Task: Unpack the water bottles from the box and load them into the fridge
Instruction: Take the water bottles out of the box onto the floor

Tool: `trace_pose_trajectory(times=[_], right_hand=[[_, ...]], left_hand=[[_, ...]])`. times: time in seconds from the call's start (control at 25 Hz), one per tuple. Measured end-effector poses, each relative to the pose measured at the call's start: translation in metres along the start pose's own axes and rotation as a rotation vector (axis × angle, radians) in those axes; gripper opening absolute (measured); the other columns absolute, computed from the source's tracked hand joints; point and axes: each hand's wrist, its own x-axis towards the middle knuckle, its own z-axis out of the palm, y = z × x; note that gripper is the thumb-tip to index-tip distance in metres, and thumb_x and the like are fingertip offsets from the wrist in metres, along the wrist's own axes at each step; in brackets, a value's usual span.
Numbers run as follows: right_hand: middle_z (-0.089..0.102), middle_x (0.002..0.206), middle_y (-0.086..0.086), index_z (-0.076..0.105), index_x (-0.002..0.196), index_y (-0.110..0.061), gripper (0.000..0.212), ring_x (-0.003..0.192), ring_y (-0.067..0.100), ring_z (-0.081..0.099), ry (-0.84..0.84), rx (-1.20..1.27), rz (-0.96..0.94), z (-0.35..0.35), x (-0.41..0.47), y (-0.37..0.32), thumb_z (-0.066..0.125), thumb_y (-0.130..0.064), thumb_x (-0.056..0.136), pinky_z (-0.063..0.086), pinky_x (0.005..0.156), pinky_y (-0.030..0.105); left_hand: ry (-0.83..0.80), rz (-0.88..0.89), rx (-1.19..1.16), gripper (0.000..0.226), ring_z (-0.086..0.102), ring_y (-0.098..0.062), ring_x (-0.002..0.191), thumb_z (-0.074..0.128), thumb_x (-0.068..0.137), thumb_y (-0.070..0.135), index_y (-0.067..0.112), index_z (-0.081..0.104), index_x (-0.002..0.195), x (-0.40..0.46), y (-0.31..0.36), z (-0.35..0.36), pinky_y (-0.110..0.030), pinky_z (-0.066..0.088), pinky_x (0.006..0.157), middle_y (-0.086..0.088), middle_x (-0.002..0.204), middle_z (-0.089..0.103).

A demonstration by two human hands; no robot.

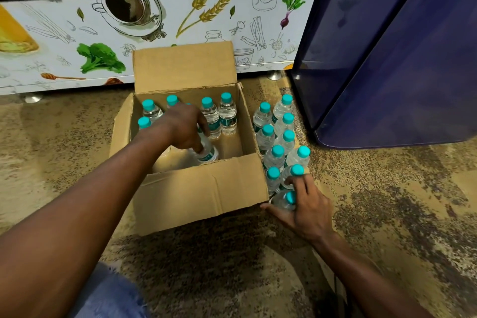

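Bottle (205, 153) under the left hand (184, 128) lies tipped inside the box (204, 193), long axis slanting from far-left to near-right; fingers curl round its upper part. Other bottles stand upright at the far wall. Right of the box, a cluster stands on the floor; the right hand (307, 208) grips the nearest bottle (285, 200) there, fridge (402, 59) closed beyond.

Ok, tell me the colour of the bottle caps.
Turquoise caps, on clear water bottles; the head view shows them.
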Motion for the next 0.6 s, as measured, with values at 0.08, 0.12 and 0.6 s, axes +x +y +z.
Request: trace_pose_trajectory(times=[0.08,0.12,0.6], right_hand=[[0.053,0.094,-0.001,0.06,0.105,-0.015,0.074,0.064,0.009,0.048,0.1,0.047,0.011,-0.011,0.008,-0.002,0.041,-0.083,0.085,0.03,0.046,0.017],[0.053,0.091,-0.001,0.061,0.102,-0.013,0.068,0.063,0.009,0.048,0.157,0.092,0.022,-0.017,0.015,-0.005,0.04,-0.077,0.09,0.028,0.048,0.016],[0.062,0.123,-0.012,0.05,0.139,-0.029,0.078,0.104,0.002,0.058,-0.16,0.522,-0.193,-0.086,0.145,-0.074,0.075,-0.061,0.073,0.051,0.082,0.018]], left_hand=[[0.063,0.008,-0.148,0.041,0.06,-0.016,0.103,0.09,0.069,0.024,0.028,0.073,0.106,-0.005,0.001,-0.006,-0.027,0.046,0.079,0.004,0.112,0.068],[0.105,0.011,-0.236,0.039,0.061,-0.015,0.098,0.091,0.067,0.023,0.026,0.074,0.102,-0.008,0.003,-0.009,-0.028,0.048,0.078,0.004,0.108,0.068],[0.609,0.375,-0.576,0.041,0.066,-0.011,0.07,0.089,0.066,0.042,0.017,0.079,0.096,-0.045,0.042,-0.032,-0.033,0.058,0.062,0.003,0.083,0.071]])
